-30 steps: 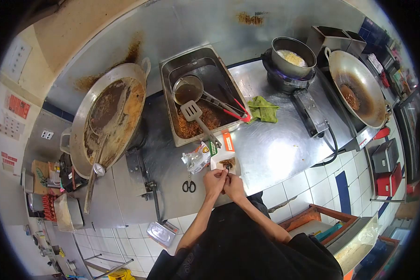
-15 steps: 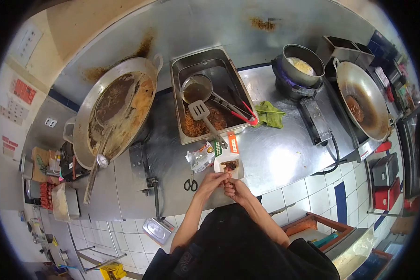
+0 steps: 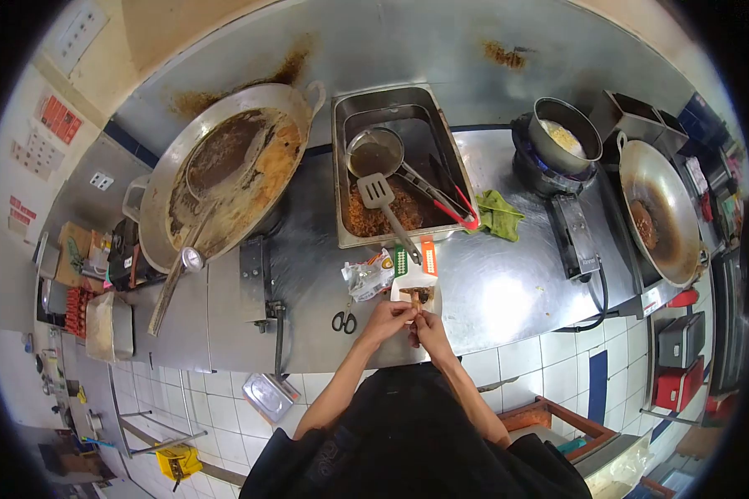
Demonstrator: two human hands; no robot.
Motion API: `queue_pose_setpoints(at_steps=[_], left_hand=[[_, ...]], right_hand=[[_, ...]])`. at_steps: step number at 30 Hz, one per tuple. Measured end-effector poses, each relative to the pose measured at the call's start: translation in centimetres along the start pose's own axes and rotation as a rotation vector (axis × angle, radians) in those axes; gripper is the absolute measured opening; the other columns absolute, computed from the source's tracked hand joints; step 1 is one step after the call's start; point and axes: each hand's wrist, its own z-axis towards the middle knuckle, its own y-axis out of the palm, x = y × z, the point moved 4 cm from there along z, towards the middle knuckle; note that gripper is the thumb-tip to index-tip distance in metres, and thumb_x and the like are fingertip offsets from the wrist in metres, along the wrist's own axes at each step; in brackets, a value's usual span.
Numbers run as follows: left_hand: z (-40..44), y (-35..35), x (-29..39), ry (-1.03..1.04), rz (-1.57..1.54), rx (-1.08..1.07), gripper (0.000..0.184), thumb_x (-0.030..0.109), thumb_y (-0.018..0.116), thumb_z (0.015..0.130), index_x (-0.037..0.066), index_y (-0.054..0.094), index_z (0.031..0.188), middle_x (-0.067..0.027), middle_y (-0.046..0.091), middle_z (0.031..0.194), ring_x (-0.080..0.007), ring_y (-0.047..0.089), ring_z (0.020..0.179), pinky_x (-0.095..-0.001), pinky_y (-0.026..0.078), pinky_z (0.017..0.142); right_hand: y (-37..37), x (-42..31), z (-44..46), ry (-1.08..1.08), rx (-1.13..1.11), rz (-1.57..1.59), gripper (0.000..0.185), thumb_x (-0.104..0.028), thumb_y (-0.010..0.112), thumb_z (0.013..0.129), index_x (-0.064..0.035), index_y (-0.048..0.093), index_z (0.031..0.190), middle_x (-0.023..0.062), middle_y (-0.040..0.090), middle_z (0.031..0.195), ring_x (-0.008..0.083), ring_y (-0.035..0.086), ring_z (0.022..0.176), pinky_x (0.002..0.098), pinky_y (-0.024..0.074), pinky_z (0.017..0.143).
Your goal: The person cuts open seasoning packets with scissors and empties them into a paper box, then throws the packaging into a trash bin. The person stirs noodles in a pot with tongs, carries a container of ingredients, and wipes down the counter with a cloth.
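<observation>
My left hand (image 3: pixel 388 319) and my right hand (image 3: pixel 429 332) meet over the near edge of a paper food box (image 3: pixel 429 313). Their fingers are closed together around a small, thin, pale-orange item (image 3: pixel 415 302), too small to name. Inside the open box, dark brown food lies just beyond my fingertips. The box's raised lid has green and orange panels. To the left of the box is a crumpled clear plastic bag (image 3: pixel 366 279), with black-handled scissors (image 3: pixel 344 321) nearer me. A slotted turner (image 3: pixel 378 193) leans over the rim of a steel tray, its handle reaching the box lid.
The deep steel tray (image 3: pixel 341 166) holds a strainer (image 3: pixel 374 152), red-handled tongs (image 3: pixel 441 205) and fried bits. A large wok of oil (image 3: pixel 166 179) stands left. A pot (image 3: pixel 570 137) sits over a blue flame, beside another wok (image 3: pixel 670 195). A green cloth (image 3: pixel 499 218) lies near the tray.
The view has shifted, so the counter items appear farther right. My hands stay together at the box, the fingertips still closed around the small item.
</observation>
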Motion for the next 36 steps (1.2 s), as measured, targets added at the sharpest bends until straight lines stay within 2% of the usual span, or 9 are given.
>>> queue_pose_setpoints(at_steps=[8,13,16,19,21,27,33,35,36], left_hand=[[0.8,0.5,-0.1,-0.013,0.019,0.064,0.024,0.025,0.070,0.088,0.001,0.075,0.090,-0.0022,0.070,0.073,-0.0080,0.062,0.064,-0.0244,0.049,0.056],[1.6,1.0,-1.2,-0.029,-0.057,0.124,0.028,0.028,0.071,0.087,0.001,0.076,0.087,-0.0045,0.071,0.071,-0.0087,0.063,0.061,-0.0256,0.050,0.054],[2.1,1.4,-2.2,-0.011,-0.039,0.212,0.031,0.030,0.070,0.088,-0.001,0.075,0.087,-0.0040,0.069,0.070,-0.0086,0.062,0.062,-0.0261,0.049,0.055],[2.2,1.4,-2.6,0.021,0.057,0.300,0.035,0.033,0.068,0.090,-0.002,0.073,0.087,-0.0058,0.069,0.071,-0.0101,0.061,0.064,-0.0282,0.050,0.058],[2.0,1.3,-2.1,0.067,0.151,0.267,0.035,0.039,0.070,0.084,0.005,0.076,0.091,-0.0141,0.073,0.079,-0.0166,0.072,0.071,-0.0294,0.054,0.060],[-0.6,0.5,-0.9,0.179,-0.060,0.196,0.029,0.028,0.063,0.093,0.002,0.072,0.101,-0.0091,0.072,0.087,-0.0150,0.067,0.082,-0.0306,0.052,0.071],[-2.7,-4.6,-1.0,0.333,-0.271,0.403,0.020,0.021,0.061,0.094,0.003,0.069,0.100,-0.0067,0.070,0.086,-0.0119,0.064,0.078,-0.0274,0.051,0.073],[-1.9,-8.0,-2.5,0.349,-0.312,0.481,0.020,0.021,0.060,0.094,0.004,0.068,0.099,-0.0061,0.070,0.085,-0.0117,0.064,0.078,-0.0274,0.051,0.073],[-1.6,-9.8,-2.9,0.273,-0.256,0.539,0.020,0.021,0.060,0.094,0.004,0.068,0.100,-0.0065,0.070,0.084,-0.0117,0.064,0.077,-0.0272,0.051,0.073]], right_hand=[[0.2,0.8,0.3,-0.237,0.201,-0.423,0.025,-0.013,0.043,0.100,0.0042,0.060,0.095,0.0085,0.058,0.064,0.0153,0.059,0.048,0.0329,0.0439,0.042],[1.1,-1.4,-0.8,-0.569,0.339,-0.721,0.022,-0.004,0.045,0.092,0.0059,0.062,0.102,0.0272,0.065,0.076,0.0419,0.065,0.064,0.0466,0.0501,0.056],[1.5,-2.1,-1.0,-0.451,0.333,-0.802,0.022,-0.004,0.047,0.090,0.0035,0.060,0.107,0.0243,0.067,0.080,0.0435,0.065,0.077,0.0508,0.0508,0.068],[2.0,-2.5,-1.4,-0.505,0.346,-0.904,0.024,-0.004,0.046,0.091,0.0038,0.062,0.106,0.0281,0.064,0.076,0.0472,0.063,0.070,0.0502,0.0495,0.060],[1.9,-1.7,-0.8,-0.568,0.352,-0.956,0.024,-0.008,0.045,0.095,0.0036,0.062,0.109,0.0262,0.064,0.072,0.0401,0.064,0.061,0.0463,0.0498,0.056],[0.4,-0.6,0.4,-0.199,0.093,-0.367,0.028,-0.014,0.037,0.103,0.0032,0.059,0.109,0.0048,0.057,0.060,0.0106,0.054,0.050,0.0267,0.0427,0.046],[3.2,-2.6,1.6,-0.157,-0.129,-0.413,0.020,-0.015,0.048,0.100,0.0010,0.059,0.104,0.0093,0.064,0.078,0.0150,0.061,0.059,0.0276,0.0490,0.052],[4.4,-4.7,2.9,-0.670,0.022,-0.970,0.018,-0.013,0.057,0.095,0.0007,0.059,0.106,0.0117,0.065,0.079,0.0234,0.063,0.062,0.0335,0.0536,0.061],[6.2,-7.1,2.7,-0.538,0.003,-1.021,0.023,-0.008,0.063,0.087,-0.0006,0.060,0.108,0.0155,0.065,0.093,0.0308,0.065,0.081,0.0368,0.0553,0.070]])
